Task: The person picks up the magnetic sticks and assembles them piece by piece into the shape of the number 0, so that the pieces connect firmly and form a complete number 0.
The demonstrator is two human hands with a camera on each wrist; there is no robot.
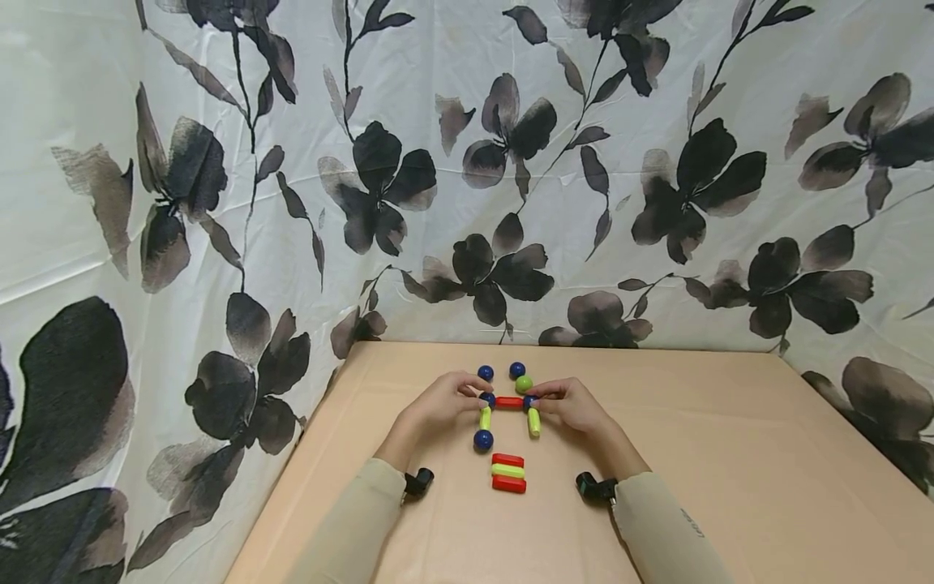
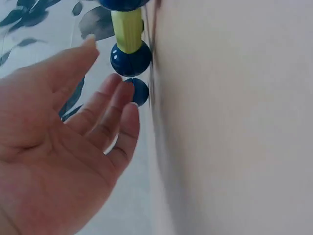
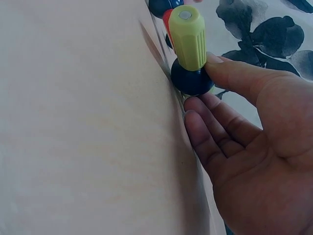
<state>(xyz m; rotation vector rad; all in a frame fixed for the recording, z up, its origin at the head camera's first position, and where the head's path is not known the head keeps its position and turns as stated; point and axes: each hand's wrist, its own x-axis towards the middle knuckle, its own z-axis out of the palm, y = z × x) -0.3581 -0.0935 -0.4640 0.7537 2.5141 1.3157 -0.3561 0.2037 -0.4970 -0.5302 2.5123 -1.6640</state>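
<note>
My right hand pinches a blue ball between thumb and fingers. A yellow-green magnetic rod with a metal tip sticks out from that ball toward me. A red rod links it to another blue ball on the left. Beside that left ball, my left hand has its thumb and fingers spread apart, fingertips close to the ball. Another yellow-green rod runs from the left ball to a nearer blue ball.
Two loose red rods, one nearer, lie with a yellow-green rod between them. Beyond the hands sit two blue balls, one at left, and a green ball. A floral cloth hangs behind the table.
</note>
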